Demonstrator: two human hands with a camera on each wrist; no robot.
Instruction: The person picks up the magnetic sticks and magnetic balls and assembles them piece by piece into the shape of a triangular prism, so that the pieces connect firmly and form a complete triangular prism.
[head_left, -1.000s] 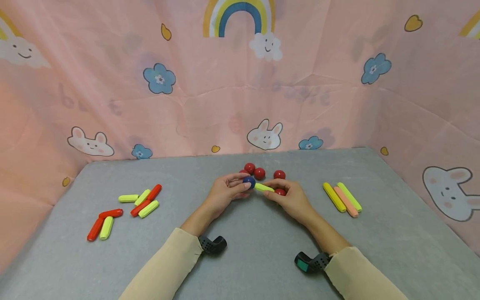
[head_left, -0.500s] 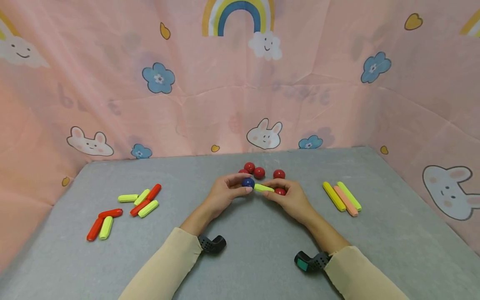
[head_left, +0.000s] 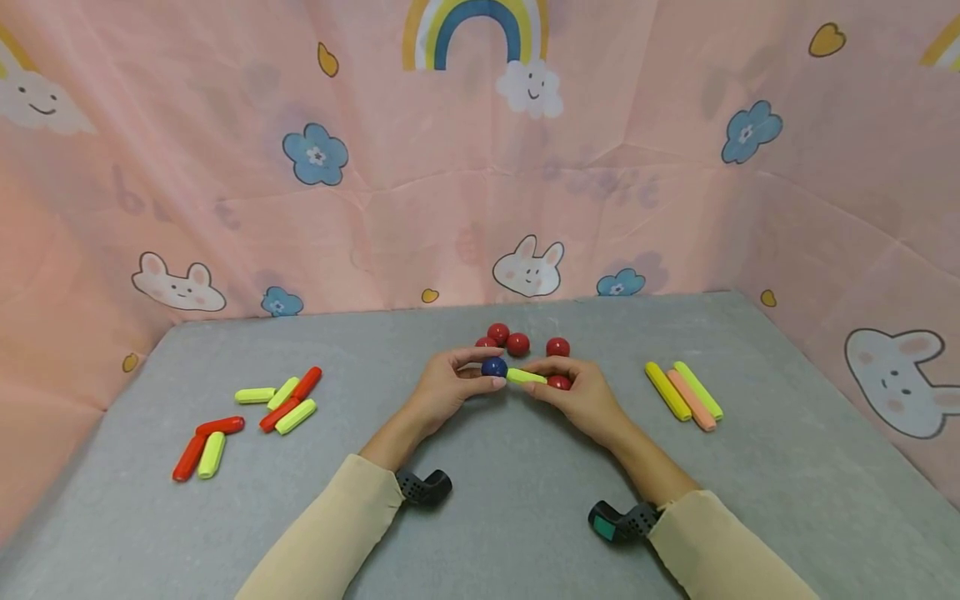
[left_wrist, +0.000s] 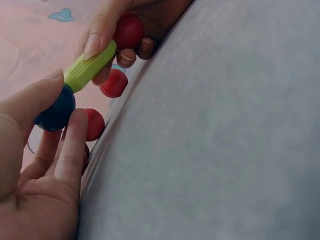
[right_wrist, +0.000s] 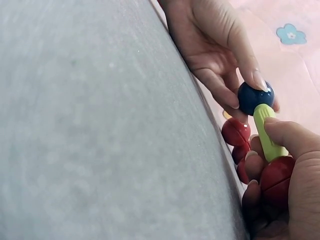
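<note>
My left hand (head_left: 442, 385) holds a dark blue ball (head_left: 494, 367) between thumb and fingertips. A yellow-green ribbed rod (left_wrist: 89, 68) meets the ball at one end. At its other end sits a red ball (right_wrist: 278, 182), partly hidden by my right hand (head_left: 581, 390). The right thumb and fingers pinch the rod, and other right fingers lie around the red ball. All three pieces form one line. Whether the rod is fully joined to the blue ball, I cannot tell.
Behind the hands lie several loose red balls (head_left: 517, 344). Short red rods (head_left: 279, 414) and yellow-green rods (head_left: 297, 417) lie on the grey table (head_left: 517, 517) at left. At right are longer rods: yellow (head_left: 667, 392), peach (head_left: 692, 401) and yellow-green (head_left: 698, 390). A pink curtain (head_left: 375, 208) stands behind.
The left fingers have shifted around the blue ball, leaving more of it exposed, and the ball sits slightly lower and further left. The right hand has barely moved.
</note>
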